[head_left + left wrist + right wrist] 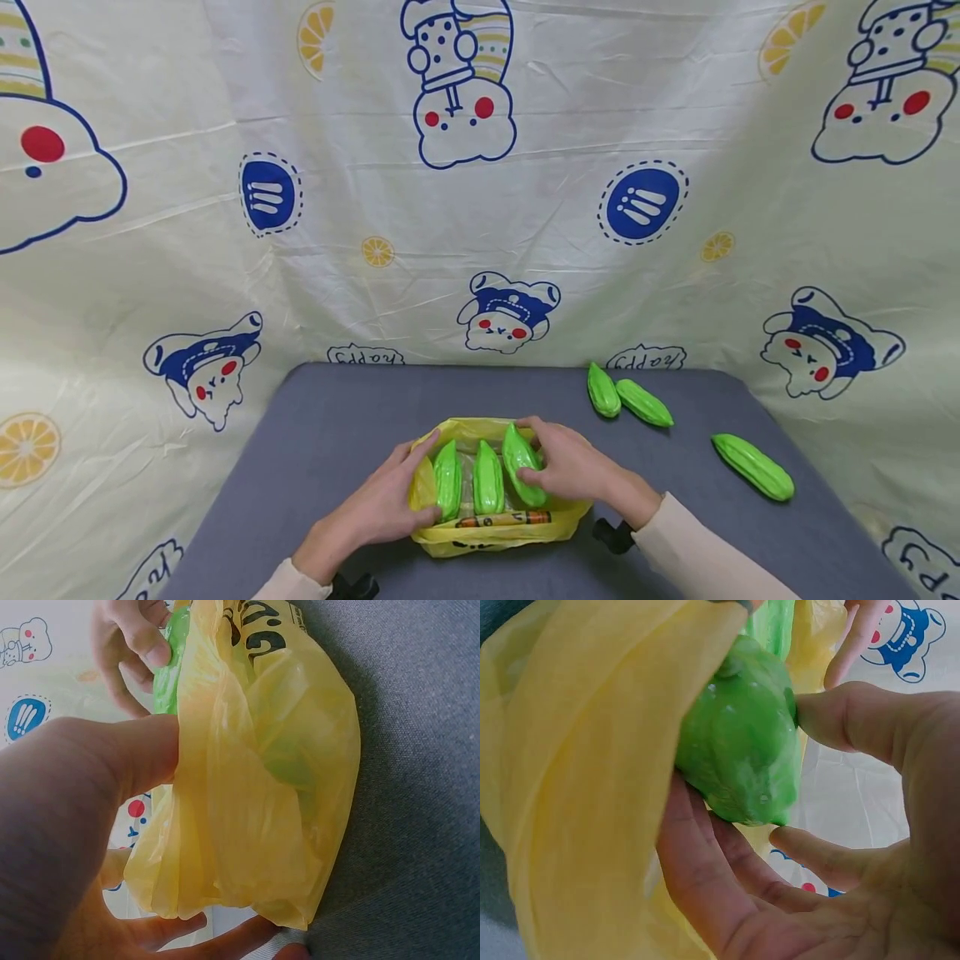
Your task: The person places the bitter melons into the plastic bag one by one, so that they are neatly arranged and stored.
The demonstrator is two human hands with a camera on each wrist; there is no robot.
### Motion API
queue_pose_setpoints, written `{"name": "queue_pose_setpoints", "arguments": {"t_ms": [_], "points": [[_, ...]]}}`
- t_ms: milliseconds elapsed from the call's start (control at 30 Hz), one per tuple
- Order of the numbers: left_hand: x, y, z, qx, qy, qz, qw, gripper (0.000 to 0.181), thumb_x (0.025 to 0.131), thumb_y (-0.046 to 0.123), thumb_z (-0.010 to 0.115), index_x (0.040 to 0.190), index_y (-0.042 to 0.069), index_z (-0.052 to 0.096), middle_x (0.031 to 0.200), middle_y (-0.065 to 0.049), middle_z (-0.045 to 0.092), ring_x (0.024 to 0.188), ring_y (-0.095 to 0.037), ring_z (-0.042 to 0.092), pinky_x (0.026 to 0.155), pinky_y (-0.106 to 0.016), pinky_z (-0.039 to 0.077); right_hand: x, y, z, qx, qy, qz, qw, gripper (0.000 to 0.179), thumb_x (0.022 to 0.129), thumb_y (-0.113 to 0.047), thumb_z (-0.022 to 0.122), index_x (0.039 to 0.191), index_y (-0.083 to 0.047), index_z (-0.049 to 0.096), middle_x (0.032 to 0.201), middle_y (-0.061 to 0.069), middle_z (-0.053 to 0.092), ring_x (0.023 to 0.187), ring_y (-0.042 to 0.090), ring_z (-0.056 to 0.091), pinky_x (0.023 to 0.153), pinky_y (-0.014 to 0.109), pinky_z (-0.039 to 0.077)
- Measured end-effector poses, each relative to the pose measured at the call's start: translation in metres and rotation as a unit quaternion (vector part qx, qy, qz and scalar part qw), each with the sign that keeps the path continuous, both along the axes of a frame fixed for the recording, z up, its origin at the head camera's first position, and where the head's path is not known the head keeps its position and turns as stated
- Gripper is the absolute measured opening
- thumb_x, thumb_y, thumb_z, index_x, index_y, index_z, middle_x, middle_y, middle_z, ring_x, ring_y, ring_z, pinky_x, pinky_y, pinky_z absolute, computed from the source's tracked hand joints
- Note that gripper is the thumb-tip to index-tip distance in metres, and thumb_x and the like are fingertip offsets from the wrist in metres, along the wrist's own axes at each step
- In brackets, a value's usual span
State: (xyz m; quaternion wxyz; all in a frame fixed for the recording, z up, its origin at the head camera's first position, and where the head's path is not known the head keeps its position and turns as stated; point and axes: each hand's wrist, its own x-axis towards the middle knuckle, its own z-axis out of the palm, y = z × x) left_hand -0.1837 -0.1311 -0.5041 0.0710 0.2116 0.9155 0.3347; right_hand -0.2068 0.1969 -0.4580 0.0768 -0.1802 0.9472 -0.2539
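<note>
A yellow plastic bag [517, 533] lies opened wide on the table, its mouth facing up. My left hand [382, 500] spans the bag's left end, thumb on the near side and fingers round the back; the left wrist view shows the thumb [142, 754] pressing the film. Inside, two glossy green bitter melons, one at left [447, 481] and one in the middle [488, 479], lie side by side. At the bag's right side my right hand [573, 462] grips a third bitter melon [742, 742] between thumb and fingers, its far tip raised over the rim.
Three more bitter melons lie on the grey table [360, 408]: two close together near the back edge, one upright-pointing [603, 392] and one slanted [645, 403], and another [753, 467] farther right. A printed white sheet [555, 208] hangs behind the table.
</note>
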Motion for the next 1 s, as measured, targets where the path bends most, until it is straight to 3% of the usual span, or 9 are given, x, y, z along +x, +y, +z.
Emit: {"name": "queue_pose_setpoints", "arguments": {"t_ms": [333,500,867,1000], "points": [[0.001,0.001,-0.001,0.001,0.0,0.001,1.0,0.113,0.092,0.035,0.094,0.186,0.025,0.032,0.178,-0.029,0.044,0.154,-0.054,0.059,0.116,-0.076,0.055,-0.005,0.0,-0.005,-0.056,-0.07,0.0,0.996,0.081,0.103,-0.023,0.09,0.171,-0.006,0.05,0.147,0.022,0.078,0.13,0.036,0.078,0.106,0.059,0.066],[0.0,0.001,0.0,-0.001,0.005,0.001,1.0,0.113,0.092,0.034,0.094,0.186,0.024,0.032,0.178,-0.029,0.045,0.154,-0.053,0.06,0.115,-0.075,0.055,-0.004,-0.002,-0.006,-0.076,-0.093,0.004,0.9927,0.084,0.102,-0.018,0.09,0.173,-0.004,0.046,0.15,0.026,0.076,0.13,0.041,0.079,0.105,0.061,0.066],[0.002,0.001,0.0,0.002,0.013,-0.002,0.9999,0.114,0.091,0.034,0.094,0.186,0.024,0.033,0.177,-0.029,0.047,0.152,-0.054,0.061,0.114,-0.077,0.055,-0.005,-0.014,-0.009,-0.059,-0.092,-0.009,0.994,0.083,0.101,-0.025,0.092,0.17,-0.004,0.051,0.137,0.017,0.082,0.12,0.031,0.081,0.099,0.057,0.067],[0.003,0.001,0.0,0.004,0.018,-0.002,0.9998,0.115,0.09,0.033,0.095,0.186,0.024,0.033,0.176,-0.029,0.047,0.15,-0.054,0.062,0.113,-0.076,0.056,-0.005,-0.018,-0.011,-0.062,-0.1,-0.005,0.993,0.083,0.102,-0.026,0.091,0.171,-0.003,0.05,0.13,0.014,0.082,0.108,0.025,0.08,0.093,0.053,0.066]]}}
